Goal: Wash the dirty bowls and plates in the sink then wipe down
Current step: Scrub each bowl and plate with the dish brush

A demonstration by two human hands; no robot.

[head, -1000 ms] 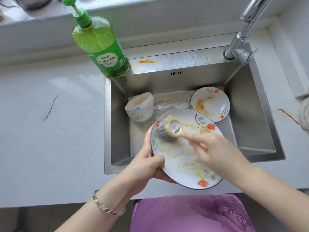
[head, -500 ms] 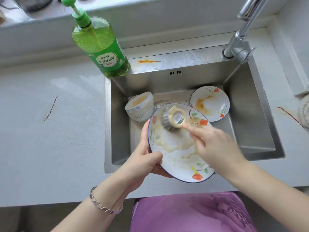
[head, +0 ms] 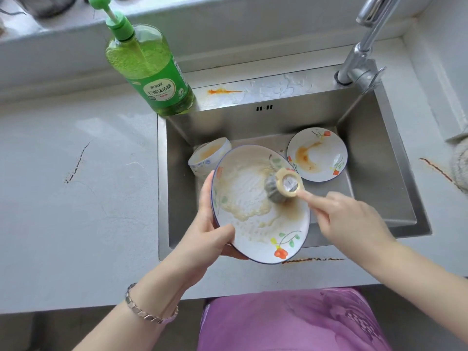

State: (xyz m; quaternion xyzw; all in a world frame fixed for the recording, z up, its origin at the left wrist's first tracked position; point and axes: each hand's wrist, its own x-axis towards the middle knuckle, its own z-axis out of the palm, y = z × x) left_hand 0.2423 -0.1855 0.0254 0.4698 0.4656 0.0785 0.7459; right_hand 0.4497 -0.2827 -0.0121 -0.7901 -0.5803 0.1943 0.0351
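Your left hand (head: 202, 239) has its grip closed on the near-left rim of the large floral plate (head: 263, 252), thumb curled over the front edge and fingers behind. It holds the plate tilted above the front of the sink (head: 379, 173), face towards you. Your right hand (head: 352, 224) pinches the cream cap of the steel-wool scrubber (head: 281, 187) between its fingertips, and the wire head presses on the plate's upper right. What matters is that the uncleaned part lies left and below the scrubber, towards your left thumb: a pale, foamy smear across the centre and a brownish patch just under the head. The next stroke probably runs leftward and down, so brace the rim against the push. A small plate (head: 317, 154) with orange sauce and a stained bowl (head: 210, 155) wait on the sink floor behind.
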